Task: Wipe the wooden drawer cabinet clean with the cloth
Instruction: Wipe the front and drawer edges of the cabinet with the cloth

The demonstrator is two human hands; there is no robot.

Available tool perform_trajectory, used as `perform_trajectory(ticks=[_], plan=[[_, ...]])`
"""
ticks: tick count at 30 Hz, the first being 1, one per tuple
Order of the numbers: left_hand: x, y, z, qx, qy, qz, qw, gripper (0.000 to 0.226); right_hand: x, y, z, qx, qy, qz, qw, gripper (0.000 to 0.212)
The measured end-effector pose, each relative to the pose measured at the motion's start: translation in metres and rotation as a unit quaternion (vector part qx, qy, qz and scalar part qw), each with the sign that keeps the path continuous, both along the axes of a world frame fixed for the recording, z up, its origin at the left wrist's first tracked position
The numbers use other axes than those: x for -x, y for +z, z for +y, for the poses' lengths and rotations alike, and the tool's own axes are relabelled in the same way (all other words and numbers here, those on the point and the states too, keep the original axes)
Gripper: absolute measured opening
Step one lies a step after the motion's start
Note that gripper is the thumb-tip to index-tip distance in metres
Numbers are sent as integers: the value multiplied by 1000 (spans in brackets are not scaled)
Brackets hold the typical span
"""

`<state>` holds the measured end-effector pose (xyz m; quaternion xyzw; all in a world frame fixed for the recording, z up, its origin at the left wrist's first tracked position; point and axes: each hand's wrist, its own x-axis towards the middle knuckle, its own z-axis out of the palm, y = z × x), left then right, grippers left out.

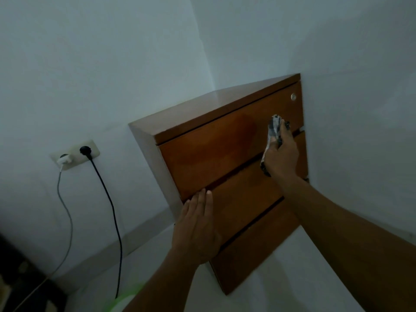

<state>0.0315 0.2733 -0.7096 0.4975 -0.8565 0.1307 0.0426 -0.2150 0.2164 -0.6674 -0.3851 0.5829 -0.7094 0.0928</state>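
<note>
The wooden drawer cabinet (245, 199) is seen in a room corner, directly under both hands. It is judged heavy and rigid, so it is not expected to shift under wiping pressure. Its varnished fronts are likely smooth and a little slippery. A darker, seemingly damp patch is seen on the top drawer front (209, 152), left of the right hand (282, 156). The left hand (198, 224) is laid flat with straight fingers on the middle drawer front, apparently as a brace. The right hand is curled round the cloth (273, 128), which is bunched and pressed against the top drawer near its right edge. The cloth is judged soft, light and limp, best held bunched in the palm. A small round lock (293, 96) is set above the right hand.
</note>
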Motion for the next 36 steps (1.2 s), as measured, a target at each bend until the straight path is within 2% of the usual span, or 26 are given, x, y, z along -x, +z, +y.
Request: perform_trajectory(ticks=[14, 28, 33, 36], plan=[[15, -2, -8, 57, 6, 72, 996, 106, -12, -14, -1, 11, 28, 39, 999, 51], [29, 15, -20, 74, 60, -43, 994, 111, -11, -32, -7, 19, 19, 54, 998, 51], [40, 11, -18, 39, 58, 47, 996, 107, -6, -33, -3, 23, 0, 69, 997, 52], [45, 3, -9, 36, 48, 77, 995, 103, 2, -31, 1, 16, 8, 115, 993, 52]])
